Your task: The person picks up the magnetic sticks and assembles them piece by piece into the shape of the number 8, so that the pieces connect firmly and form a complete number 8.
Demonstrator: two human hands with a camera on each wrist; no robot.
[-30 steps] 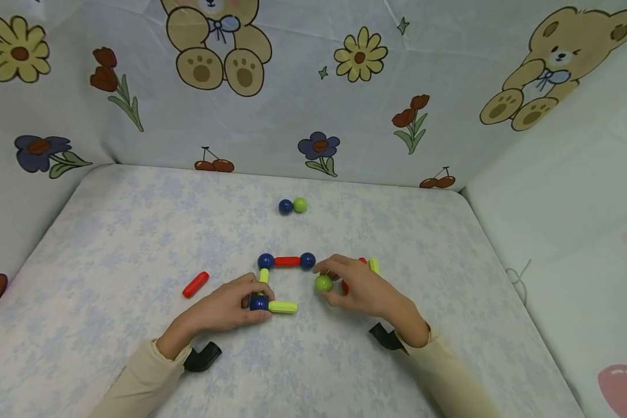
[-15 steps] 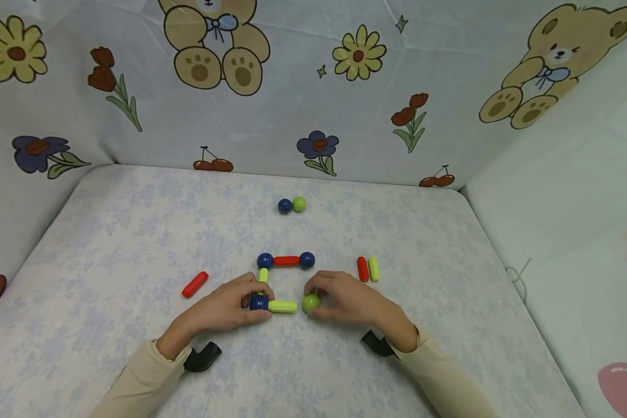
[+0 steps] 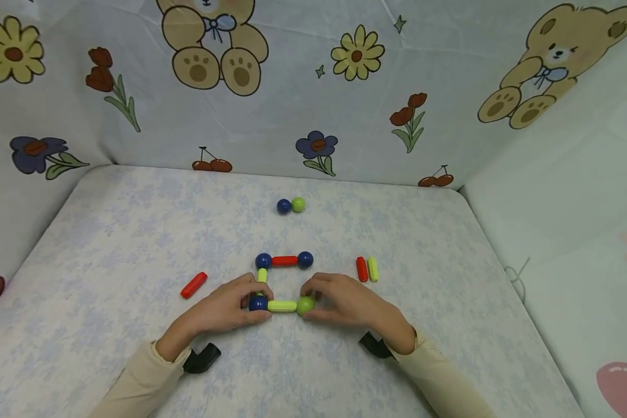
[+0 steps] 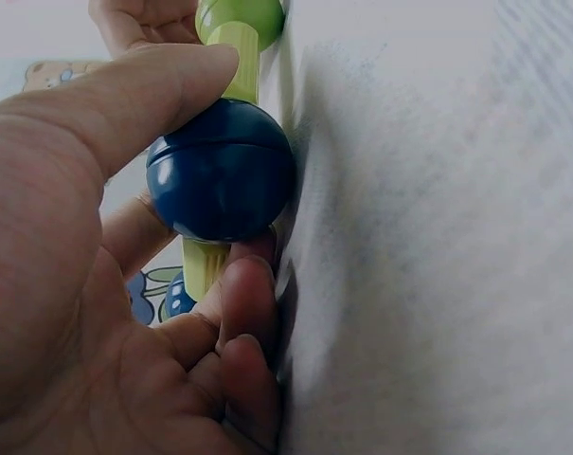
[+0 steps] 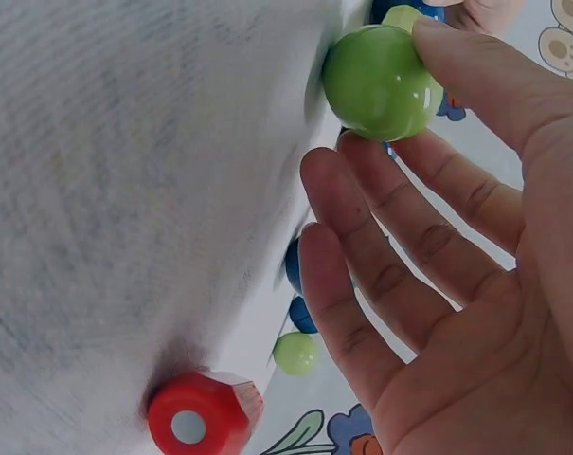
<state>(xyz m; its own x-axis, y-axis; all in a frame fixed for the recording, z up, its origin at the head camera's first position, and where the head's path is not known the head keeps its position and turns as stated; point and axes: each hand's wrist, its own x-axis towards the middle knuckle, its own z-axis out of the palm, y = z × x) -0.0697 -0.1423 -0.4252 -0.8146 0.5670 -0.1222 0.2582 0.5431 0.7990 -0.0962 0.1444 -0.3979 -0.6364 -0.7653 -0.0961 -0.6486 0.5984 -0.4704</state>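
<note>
With thumb and fingers my left hand (image 3: 224, 306) grips the near-left blue ball (image 4: 220, 175). A yellow-green rod (image 3: 282, 306) runs right from that ball to a light green ball (image 3: 305, 306), which my right hand (image 3: 352, 300) pinches between thumb and fingers. In the head view the rod's end and the green ball touch. Another yellow-green rod (image 3: 262, 275) leads away from the held blue ball, partly behind the left fingers, to a far-left blue ball (image 3: 263, 260). A red rod (image 3: 284, 261) joins that one to a blue ball (image 3: 305, 259) at far right.
A loose red rod (image 3: 194, 285) lies left of the left hand. Beyond the right hand, a red rod (image 3: 362, 269) and a yellow-green rod (image 3: 373, 269) lie side by side. A blue ball (image 3: 284, 206) and a green ball (image 3: 298, 204) sit together farther back on the table (image 3: 151, 215).
My right hand has carried the green ball left and nearer to me, against the free end of the yellow-green rod. The left hand has kept its grip in place.
</note>
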